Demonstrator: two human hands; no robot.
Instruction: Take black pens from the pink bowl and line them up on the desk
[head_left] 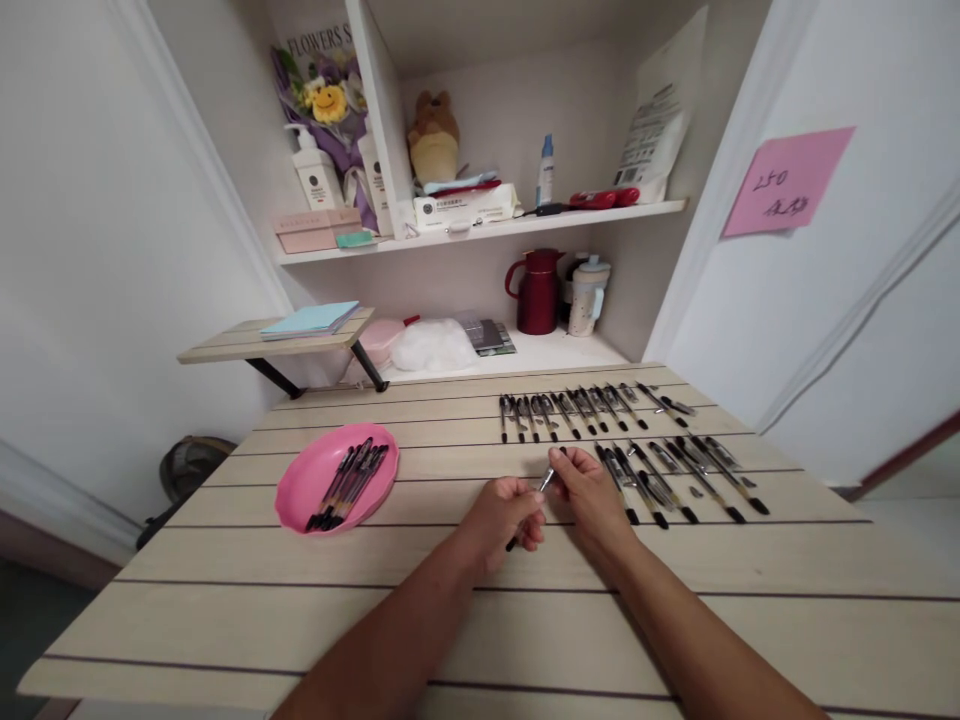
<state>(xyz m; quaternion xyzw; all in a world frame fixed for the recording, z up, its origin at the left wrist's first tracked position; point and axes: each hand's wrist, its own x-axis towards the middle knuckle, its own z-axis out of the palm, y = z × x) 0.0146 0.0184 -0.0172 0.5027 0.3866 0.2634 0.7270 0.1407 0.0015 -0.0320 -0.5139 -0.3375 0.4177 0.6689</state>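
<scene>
Both hands work low over the bare near boards of the desk (525,640), the forearms reaching in from its front edge. The left hand (514,510) has its grip closed round the lower part of a pen (547,478), whose dark end pokes out below the fingers; the right hand (581,485) pinches the upper end between its fingertips. The pen slants between the two hands, partly hidden by them. Well to the left, a pink dish (296,485) holds a bundle of dark pens (349,485). Just beside the right hand begins a front row of pens and small parts (675,480), so that hand stands between the held pen and the row. Farther back runs a second row (564,412), more tightly set. Beyond the dish, a small raised shelf (217,345) on black legs carries blue paper (311,320). Behind the desk, a white bag (433,345), a red jug (538,292) and a speckled cup (586,298) stand in the lower recess; the upper shelf (487,234) bears a plush toy (433,140), a spray bottle (546,172) and a pump bottle (316,178). A pink note (787,182) hangs at right.
</scene>
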